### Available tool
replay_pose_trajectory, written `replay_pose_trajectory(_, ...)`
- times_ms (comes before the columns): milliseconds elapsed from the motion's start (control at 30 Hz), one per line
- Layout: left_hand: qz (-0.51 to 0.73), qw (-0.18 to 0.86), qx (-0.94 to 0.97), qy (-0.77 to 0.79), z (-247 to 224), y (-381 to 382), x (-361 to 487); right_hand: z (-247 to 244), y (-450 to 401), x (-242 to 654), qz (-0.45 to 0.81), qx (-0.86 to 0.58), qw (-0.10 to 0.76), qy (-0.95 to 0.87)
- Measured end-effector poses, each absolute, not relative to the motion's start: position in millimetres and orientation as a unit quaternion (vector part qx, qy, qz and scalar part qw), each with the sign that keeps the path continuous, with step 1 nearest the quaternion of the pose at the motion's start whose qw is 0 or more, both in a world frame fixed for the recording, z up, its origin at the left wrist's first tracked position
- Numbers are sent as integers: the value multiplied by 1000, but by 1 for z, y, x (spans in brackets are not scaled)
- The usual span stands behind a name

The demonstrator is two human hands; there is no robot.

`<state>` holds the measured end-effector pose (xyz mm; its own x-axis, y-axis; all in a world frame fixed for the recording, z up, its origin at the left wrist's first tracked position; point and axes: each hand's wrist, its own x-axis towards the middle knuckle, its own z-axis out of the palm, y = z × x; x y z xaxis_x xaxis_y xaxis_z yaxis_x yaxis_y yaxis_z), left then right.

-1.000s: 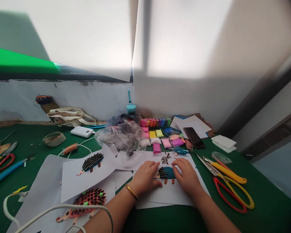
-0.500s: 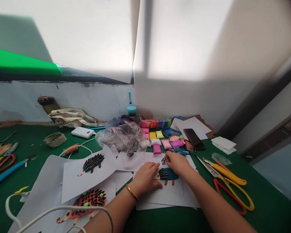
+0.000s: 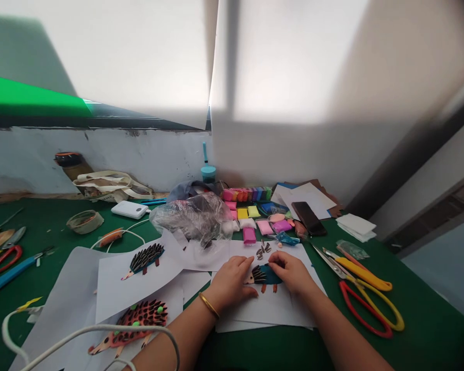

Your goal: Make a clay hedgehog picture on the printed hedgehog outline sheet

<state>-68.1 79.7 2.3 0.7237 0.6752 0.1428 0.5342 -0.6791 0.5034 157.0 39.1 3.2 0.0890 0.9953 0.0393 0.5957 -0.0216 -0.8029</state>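
Observation:
A white sheet [image 3: 251, 312] bears a hedgehog figure [image 3: 271, 275] with a blue body, brown feet and dark spines near its face. My left hand [image 3: 234, 281], with a gold bangle at its wrist, lies on the sheet beside the face, thumb and fingers apart. Over the upper part of the blue body, my right hand [image 3: 288, 268] has its thumb and fingertips pressed together; whatever is between them is too small to make out. Several striped seeds [image 3: 260, 252] lie loose on the paper just above the figure.
Two finished-looking hedgehog pictures [image 3: 147, 259] lie at left, crossed by a white cable [image 3: 81, 336]. Coloured clay packets [image 3: 249, 235], a plastic bag [image 3: 195, 219] and a phone [image 3: 308, 218] sit behind. Scissors [image 3: 365, 304] and a yellow cutter [image 3: 365, 274] are at right.
My right hand has moved from the loose seeds down to the blue body, leaving the seeds uncovered. My left hand stays beside the face. The view has shifted slightly.

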Motion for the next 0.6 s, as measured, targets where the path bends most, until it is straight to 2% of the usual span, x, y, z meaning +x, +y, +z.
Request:
replay_pose_trajectory(233, 165, 216, 902, 335, -1, 81, -67, -3, 43, 150, 173, -622, 351, -679)
replay_pose_trajectory(600, 152, 202, 908, 335, 1, 81, -66, -12, 47, 150, 143, -622, 334, -694)
